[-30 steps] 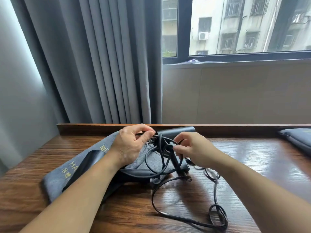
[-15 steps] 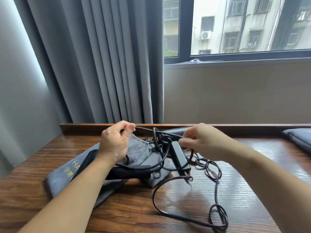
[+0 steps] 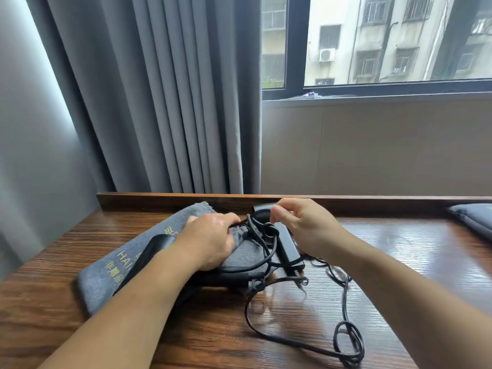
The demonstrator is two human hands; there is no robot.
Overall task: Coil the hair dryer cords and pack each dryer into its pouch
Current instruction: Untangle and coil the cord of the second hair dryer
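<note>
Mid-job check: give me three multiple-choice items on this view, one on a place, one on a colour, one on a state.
1. Where does the second pouch lie?
A) at the far right edge of the table
B) on the windowsill
C) on the floor

2. What colour is the lettering on the grey pouch?
A) white
B) gold
C) red

3. How is the cord right now?
A) bundled and tied
B) tucked inside a pouch
C) sprawled loose on the table

Answers: 1 A, it sits cut off by the frame's right side. 2 B, gold characters show on its cloth. 3 C, its loops lie spread over the wood.
</note>
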